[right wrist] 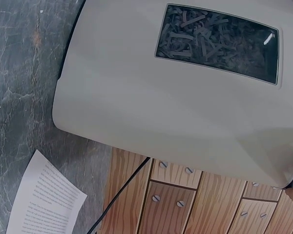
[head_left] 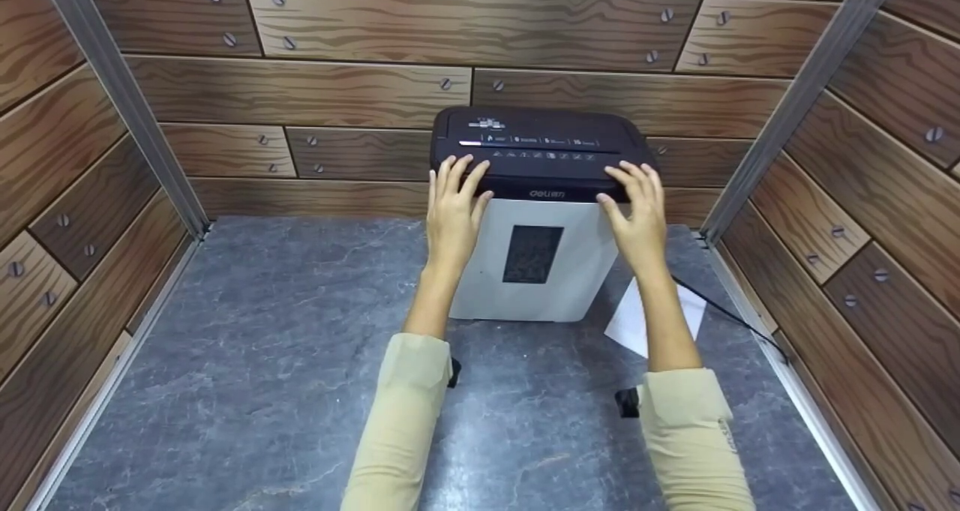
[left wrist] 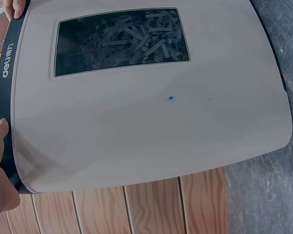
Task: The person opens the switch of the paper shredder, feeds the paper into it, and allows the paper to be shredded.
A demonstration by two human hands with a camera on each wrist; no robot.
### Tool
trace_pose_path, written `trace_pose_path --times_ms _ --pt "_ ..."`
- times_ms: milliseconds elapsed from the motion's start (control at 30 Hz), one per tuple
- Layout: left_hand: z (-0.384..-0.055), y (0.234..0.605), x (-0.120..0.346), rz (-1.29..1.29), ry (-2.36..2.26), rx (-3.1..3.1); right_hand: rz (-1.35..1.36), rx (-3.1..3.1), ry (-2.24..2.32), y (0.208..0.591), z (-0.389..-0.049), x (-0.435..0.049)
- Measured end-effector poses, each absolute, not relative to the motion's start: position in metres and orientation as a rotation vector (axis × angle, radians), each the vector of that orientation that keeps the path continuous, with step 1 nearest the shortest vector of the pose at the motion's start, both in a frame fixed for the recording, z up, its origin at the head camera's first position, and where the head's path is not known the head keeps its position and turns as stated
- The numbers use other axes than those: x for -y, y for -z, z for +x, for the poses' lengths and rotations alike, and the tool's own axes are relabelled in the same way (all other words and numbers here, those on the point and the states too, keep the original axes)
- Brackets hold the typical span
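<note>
A paper shredder [head_left: 480, 286] stands upright against the back wall, with a light grey bin and a black top [head_left: 544, 169] marked "deli". My left hand [head_left: 454, 222] grips the front left corner of that top, its fingers spread over the upper face and the thumb on the front edge. At the front right corner, my right hand [head_left: 641, 222] holds the top in the same way. Through the dark window [left wrist: 122, 41] in the bin, paper shreds show in both wrist views. Only a small part of the right hand appears in the right wrist view.
A printed sheet of paper [right wrist: 46, 200] lies on the floor right of the shredder, partly behind my right forearm in the head view. A black cord [head_left: 739, 320] runs toward the right wall. Wood-patterned panels [head_left: 360, 27] enclose the grey marbled floor [head_left: 285, 361].
</note>
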State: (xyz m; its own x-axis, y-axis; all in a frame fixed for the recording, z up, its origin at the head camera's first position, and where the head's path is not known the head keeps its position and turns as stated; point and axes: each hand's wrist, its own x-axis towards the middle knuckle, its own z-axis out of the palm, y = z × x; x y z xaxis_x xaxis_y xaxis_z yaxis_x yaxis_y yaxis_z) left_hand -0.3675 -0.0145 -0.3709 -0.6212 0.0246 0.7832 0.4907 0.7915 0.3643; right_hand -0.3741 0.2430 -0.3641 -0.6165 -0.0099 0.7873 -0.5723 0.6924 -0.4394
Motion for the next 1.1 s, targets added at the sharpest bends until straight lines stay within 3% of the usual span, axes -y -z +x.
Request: trace_pose_path --times_ms 1100 --pt "-0.3647 0.3682 0.0148 -0.382 0.712 2.17 0.468 2.095 -0.868 0.3626 -0.3729 -0.2441"
